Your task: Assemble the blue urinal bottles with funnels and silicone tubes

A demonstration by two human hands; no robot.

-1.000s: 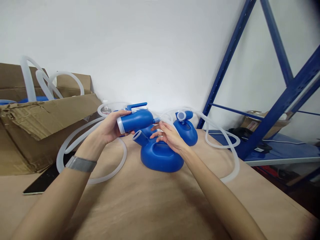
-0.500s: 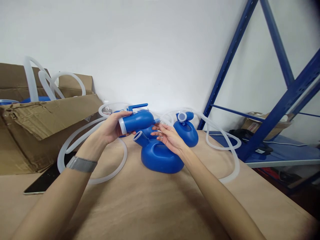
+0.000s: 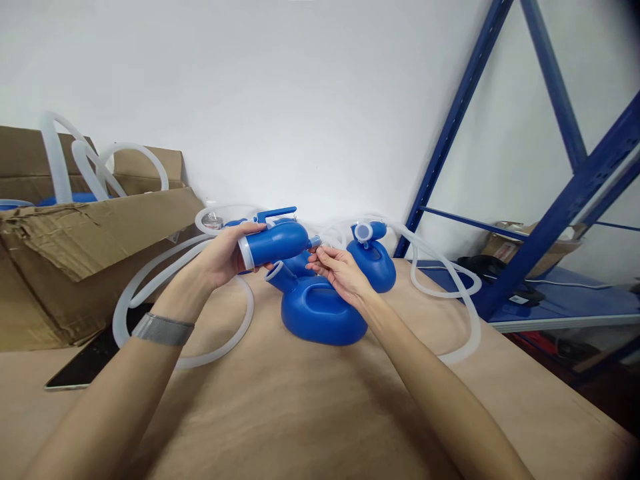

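My left hand (image 3: 227, 257) is wrapped round a blue urinal head (image 3: 280, 243), a rounded plastic cup with a white rim at its left end. The head is held sideways above the table, its narrow nozzle (image 3: 314, 241) pointing right. At that nozzle my right hand (image 3: 337, 267) pinches a small metal clamp; fine detail there is too small to make out. Below my hands stands a blue urinal bottle (image 3: 324, 317) with an open neck tilted up to the left. Behind the held head, another blue bottle is partly hidden, with a blue handle (image 3: 275, 213) showing above.
Another blue bottle (image 3: 376, 268) with its head stands at the back right. White hoses (image 3: 470, 333) loop over the table. At left are a cardboard box (image 3: 100, 247) of hoses and blue parts, and a dark phone (image 3: 85, 363). A blue metal shelf (image 3: 555, 293) borders the right side.
My right hand's fingers have closed in on the nozzle and now pinch there. My left hand keeps the blue head almost in the same place.
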